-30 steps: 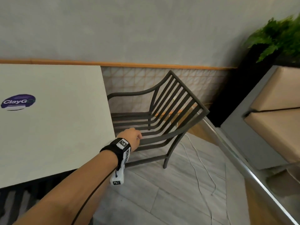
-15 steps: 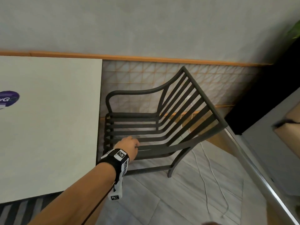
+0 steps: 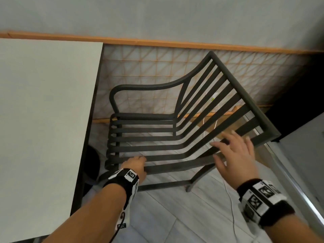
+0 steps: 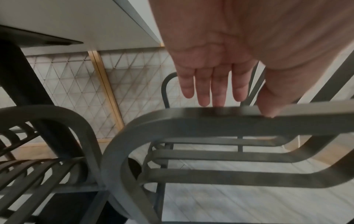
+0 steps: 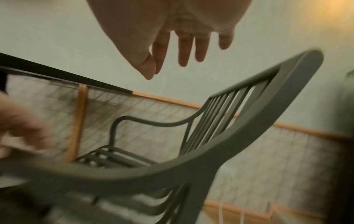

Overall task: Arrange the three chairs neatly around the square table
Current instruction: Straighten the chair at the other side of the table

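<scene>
A dark grey slatted metal chair (image 3: 149, 138) stands on the floor, its seat front facing the right edge of the pale square table (image 3: 43, 111). My left hand (image 3: 135, 165) rests at the front of the near armrest (image 4: 210, 121). In the left wrist view the left hand (image 4: 212, 84) has straight fingers and its thumb touches the armrest's top. My right hand (image 3: 235, 155) hovers over the rear of that same armrest by the backrest, fingers spread and holding nothing. The right wrist view shows the right hand (image 5: 172, 50) above the chair's curved frame (image 5: 264, 118).
A second slatted chair (image 4: 38, 166) sits beside the table's dark pedestal (image 3: 91, 160). Behind the chair is a lattice wall panel (image 3: 149, 67). A white cable (image 3: 229, 199) lies on the floor tiles. A metal-edged ledge (image 3: 289, 181) runs along the right.
My right hand has come into view and reached over the chair's near armrest. My left hand has stayed at the armrest's front. The head view has swung down and closer to the chair.
</scene>
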Tool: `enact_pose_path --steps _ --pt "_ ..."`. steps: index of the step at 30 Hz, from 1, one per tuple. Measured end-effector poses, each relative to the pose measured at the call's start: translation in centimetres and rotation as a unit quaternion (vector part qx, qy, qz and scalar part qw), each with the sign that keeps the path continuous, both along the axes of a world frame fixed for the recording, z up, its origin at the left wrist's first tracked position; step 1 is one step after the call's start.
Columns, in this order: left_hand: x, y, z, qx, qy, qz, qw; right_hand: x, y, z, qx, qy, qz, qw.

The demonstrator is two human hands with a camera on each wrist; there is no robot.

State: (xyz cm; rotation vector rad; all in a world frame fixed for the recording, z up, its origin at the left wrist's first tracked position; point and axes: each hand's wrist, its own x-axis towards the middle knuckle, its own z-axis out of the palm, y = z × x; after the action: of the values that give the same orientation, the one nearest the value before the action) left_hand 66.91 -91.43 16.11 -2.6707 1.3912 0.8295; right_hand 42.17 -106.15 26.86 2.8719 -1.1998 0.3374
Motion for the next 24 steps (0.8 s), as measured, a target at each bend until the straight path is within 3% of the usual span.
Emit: enact_pose_path --steps 5,9,24 --pt "-0.2 -0.2 -2.7 0.044 -0.018 -0.017 0.999 -1.1 -8.8 5.5 -0.056 -0.021 -0.187 0.98" --pt "-0.3 -0.2 -3.7 0.041 -0.07 -0.041 0.996 -1.2 -12.5 6.4 0.081 -0.011 -0.279 0.957" --pt "0.3 -0.2 -2.5 0.074 -0.047 -0.04 0.995 0.0 -13.0 4.0 0.044 0.018 -0.297 0.954"
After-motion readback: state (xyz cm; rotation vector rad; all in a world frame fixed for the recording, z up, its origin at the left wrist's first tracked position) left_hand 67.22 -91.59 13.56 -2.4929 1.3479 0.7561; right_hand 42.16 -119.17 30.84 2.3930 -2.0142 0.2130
